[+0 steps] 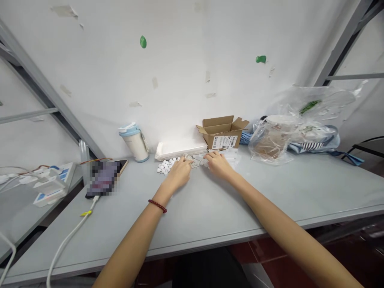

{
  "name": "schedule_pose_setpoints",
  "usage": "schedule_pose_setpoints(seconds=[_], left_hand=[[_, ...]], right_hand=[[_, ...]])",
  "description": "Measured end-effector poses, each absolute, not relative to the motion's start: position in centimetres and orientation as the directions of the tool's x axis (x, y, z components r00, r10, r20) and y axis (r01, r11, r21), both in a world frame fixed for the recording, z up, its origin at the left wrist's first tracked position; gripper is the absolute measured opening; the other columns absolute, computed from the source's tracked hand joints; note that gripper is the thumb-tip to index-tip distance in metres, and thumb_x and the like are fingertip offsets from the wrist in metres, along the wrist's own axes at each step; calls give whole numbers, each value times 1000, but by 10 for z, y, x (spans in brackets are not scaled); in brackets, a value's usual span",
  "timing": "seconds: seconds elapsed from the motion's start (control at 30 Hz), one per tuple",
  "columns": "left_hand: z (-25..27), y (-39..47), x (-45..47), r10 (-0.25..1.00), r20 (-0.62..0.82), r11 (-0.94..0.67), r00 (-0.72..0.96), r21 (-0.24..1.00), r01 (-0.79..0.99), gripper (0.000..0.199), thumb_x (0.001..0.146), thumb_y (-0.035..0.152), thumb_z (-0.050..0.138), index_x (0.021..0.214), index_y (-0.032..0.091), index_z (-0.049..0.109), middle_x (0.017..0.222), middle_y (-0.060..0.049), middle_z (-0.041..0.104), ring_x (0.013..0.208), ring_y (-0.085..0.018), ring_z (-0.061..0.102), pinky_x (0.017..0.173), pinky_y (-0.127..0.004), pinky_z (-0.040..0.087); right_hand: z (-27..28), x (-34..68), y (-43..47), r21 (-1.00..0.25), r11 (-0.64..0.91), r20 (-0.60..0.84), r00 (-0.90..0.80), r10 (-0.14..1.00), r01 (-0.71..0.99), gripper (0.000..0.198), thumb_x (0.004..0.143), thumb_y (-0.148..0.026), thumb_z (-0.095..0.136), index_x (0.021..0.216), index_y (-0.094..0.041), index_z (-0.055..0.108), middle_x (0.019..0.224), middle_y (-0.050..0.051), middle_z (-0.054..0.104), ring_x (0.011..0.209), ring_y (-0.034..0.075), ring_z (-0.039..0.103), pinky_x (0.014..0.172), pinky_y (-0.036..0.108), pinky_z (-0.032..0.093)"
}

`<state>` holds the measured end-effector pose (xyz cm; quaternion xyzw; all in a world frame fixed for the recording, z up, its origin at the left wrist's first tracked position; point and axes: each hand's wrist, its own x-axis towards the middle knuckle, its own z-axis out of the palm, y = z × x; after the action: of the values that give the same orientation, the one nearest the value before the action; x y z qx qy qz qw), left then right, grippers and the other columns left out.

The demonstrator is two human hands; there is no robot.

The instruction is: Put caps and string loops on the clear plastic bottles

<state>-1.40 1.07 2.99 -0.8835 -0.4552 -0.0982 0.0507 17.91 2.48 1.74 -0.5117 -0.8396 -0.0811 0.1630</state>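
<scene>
My left hand point(180, 173) reaches over a pile of small white plastic pieces point(164, 166) at the back middle of the table. Its fingers are bent together beside some thin pale loops point(195, 163); whatever they pinch is hidden. Just to the right, my right hand point(219, 164) has its fingers curled down at the edge of thin clear plastic bags point(231, 157). Clear plastic shows at its fingertips, seemingly gripped. Behind the pile lies a flat white stack point(181, 149), perhaps paper or packaging.
An open cardboard box point(223, 136) stands behind my right hand. Left of the stack is a cream tumbler with a blue lid point(136, 145). A phone point(105, 178) lies farther left on a white cable point(72, 232). A plastic-wrapped container point(274, 138) sits at right on the grey table point(204, 216).
</scene>
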Motion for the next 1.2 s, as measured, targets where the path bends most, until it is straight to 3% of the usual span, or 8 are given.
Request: schedule_pose_setpoints(seconds=[0.23,0.6,0.77,0.9,1.03,1.2], left_hand=[[28,6,-18,804,212,-581,556,83,809,40,72,-5,38,92,11,69,117,-16,63,110,-30,47,91,-44,41],[22,7,-18,776,215,-609,593,14,793,36,74,-3,37,84,11,68,125,-12,59,115,-29,44,93,-42,40],[21,8,-18,780,220,-610,586,57,791,40,73,-4,35,89,10,68,110,-15,64,109,-28,47,93,-43,41],[23,8,-20,783,263,-600,563,81,796,43,73,-5,35,97,10,68,113,-14,63,108,-27,47,95,-42,41],[29,9,-25,798,401,-566,450,240,789,49,72,-4,35,104,14,67,118,-7,63,110,-22,50,98,-39,41],[41,5,-29,840,505,-502,199,584,638,42,76,2,35,95,15,70,114,-6,66,109,-18,57,99,-36,42]], right_hand=[[20,181,26,-83,466,371,-406,835,881,36,83,-3,41,110,-15,61,116,13,62,108,27,47,79,36,36],[21,203,39,-70,304,460,-240,855,950,46,78,3,36,113,-15,61,117,12,62,105,28,47,75,36,32],[21,202,39,-69,368,394,-313,864,927,36,87,-11,37,113,-17,61,118,12,63,107,29,48,77,38,32],[18,197,39,-69,357,365,-310,878,931,31,91,-21,39,114,-18,60,117,13,64,108,30,48,80,40,32],[16,195,39,-41,379,357,-340,870,925,33,91,-18,38,116,-18,59,114,15,65,111,31,46,84,44,31],[17,193,37,-58,391,324,-354,878,918,32,92,-15,34,111,-19,60,118,13,63,116,32,43,87,48,30]])
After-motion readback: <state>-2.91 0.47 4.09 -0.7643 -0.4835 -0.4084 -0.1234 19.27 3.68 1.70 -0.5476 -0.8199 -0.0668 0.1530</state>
